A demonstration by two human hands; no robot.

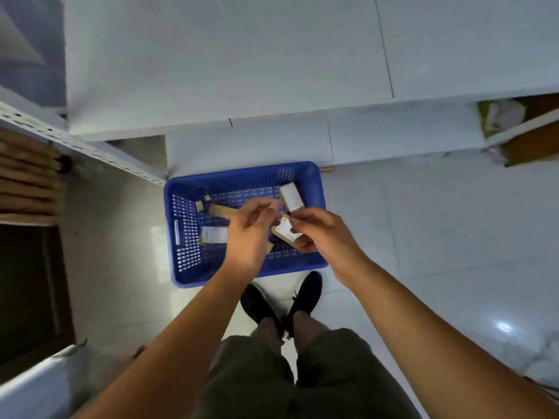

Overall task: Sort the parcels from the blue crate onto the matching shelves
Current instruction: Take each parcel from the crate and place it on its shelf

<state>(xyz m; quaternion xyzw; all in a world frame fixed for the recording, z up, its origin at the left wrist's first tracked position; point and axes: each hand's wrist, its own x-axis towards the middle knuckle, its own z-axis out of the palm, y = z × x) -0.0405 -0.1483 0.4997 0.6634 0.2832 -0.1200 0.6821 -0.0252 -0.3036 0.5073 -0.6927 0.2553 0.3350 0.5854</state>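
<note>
Tiled floor (423,237); blue crate (242,172), three parcels (290,196) inside; right hand (320,234) grips fourth parcel (286,232); left hand (251,234) unclear.

Light is cool & fairly even, prob. from overhead. The floor (453,237) tiles throw back a hard white glare spot at lower right & a softer sheen just left of the blue crate (242,173). Left side goes dim; the recess (30,282) low down there is nearly black. Whole pic is soft w/ motion blur, worst on the shelf rail (84,146). Fingers of my left hand (251,234) & right hand (320,231) are smeared, and the label on the parcel (286,232) I'm holding is unreadable. Wide-angle lens bends straight edges near the corners & stretches my forearms.
</note>
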